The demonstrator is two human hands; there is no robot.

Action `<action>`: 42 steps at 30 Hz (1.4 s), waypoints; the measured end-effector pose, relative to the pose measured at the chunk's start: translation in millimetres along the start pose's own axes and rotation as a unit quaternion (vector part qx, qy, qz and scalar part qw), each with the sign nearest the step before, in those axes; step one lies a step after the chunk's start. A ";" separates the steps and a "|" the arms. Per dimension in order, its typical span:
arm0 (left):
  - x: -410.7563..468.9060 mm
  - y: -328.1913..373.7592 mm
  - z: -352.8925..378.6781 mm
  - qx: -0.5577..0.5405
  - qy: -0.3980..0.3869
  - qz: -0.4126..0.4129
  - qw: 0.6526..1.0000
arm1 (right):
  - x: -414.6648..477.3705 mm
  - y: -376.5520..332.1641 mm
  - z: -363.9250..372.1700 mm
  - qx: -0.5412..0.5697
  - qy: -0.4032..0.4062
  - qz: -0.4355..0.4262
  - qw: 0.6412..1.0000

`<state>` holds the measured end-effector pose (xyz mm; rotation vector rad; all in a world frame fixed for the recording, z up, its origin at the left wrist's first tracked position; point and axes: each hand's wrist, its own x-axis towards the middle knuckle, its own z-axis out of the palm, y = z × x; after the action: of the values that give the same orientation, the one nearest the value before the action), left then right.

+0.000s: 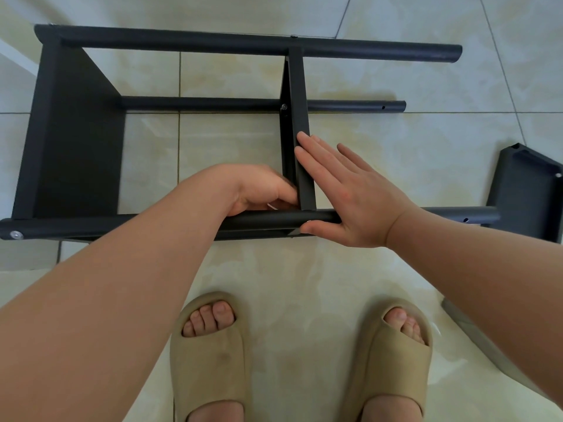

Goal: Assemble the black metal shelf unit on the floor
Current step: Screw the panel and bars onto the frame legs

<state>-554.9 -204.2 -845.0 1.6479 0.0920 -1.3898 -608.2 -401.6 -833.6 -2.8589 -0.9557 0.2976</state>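
Right hand (350,196) flat, fingers straight, braces middle shelf (300,117) square against near tube (122,225); left hand (262,190), 9 o'clock of shelf, fingers curled round small silvery part (270,206), probably fastening joint

Home interior: glossy cream floor tiles (396,153), bare feet in beige slide sandals (210,360).

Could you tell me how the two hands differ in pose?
The left hand is curled, fingers tucked against the shelf's left side; the right hand lies flat, fingers straight along its right side. The right hand spans the near tube, thumb on its near side; the left hand's fingers lie beyond it. Both meet where shelf joins tube.
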 end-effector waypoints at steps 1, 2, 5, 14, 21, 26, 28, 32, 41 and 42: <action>0.8 0.3 0.5 0.004 0.000 0.001 1.000 | 0.1 0.0 0.1 0.001 0.001 0.000 1.000; 1.1 0.2 0.9 0.004 0.000 0.000 1.000 | 0.1 -0.1 0.0 0.003 0.002 -0.001 1.000; 0.9 -0.7 -0.2 -0.022 -0.006 -0.002 1.000 | -0.1 -0.3 -0.2 0.003 0.001 -0.001 1.000; 1.7 -0.1 0.0 -0.002 -0.002 -0.006 1.000 | 0.0 -0.6 -0.6 0.002 0.000 -0.001 1.000; 0.3 -2.4 -4.1 -0.052 -0.029 -0.010 0.998 | 0.1 -0.1 -0.1 -0.001 0.002 -0.001 1.000; 0.6 -0.3 -2.0 -0.029 -0.023 -0.018 0.999 | -0.3 0.0 -0.1 0.003 0.005 -0.001 1.000; 1.7 0.4 -1.0 -0.011 -0.019 -0.017 1.000 | -0.2 -0.2 0.1 0.003 0.005 -0.002 1.000; 3.2 -0.2 -1.0 -0.021 -0.010 -0.008 1.000 | -0.1 0.0 0.5 0.005 0.009 -0.002 1.000; -0.7 0.8 -3.2 -0.028 -0.045 -0.037 0.998 | -0.2 -0.4 0.0 0.005 0.005 -0.001 1.000; 0.0 1.3 -2.9 -0.013 -0.038 -0.040 0.998 | -0.3 -0.5 -0.2 0.007 0.005 -0.001 1.000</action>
<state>-552.0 -203.0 -844.4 1.5838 0.1330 -1.5047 -608.7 -401.4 -833.3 -2.8438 -0.9506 0.2886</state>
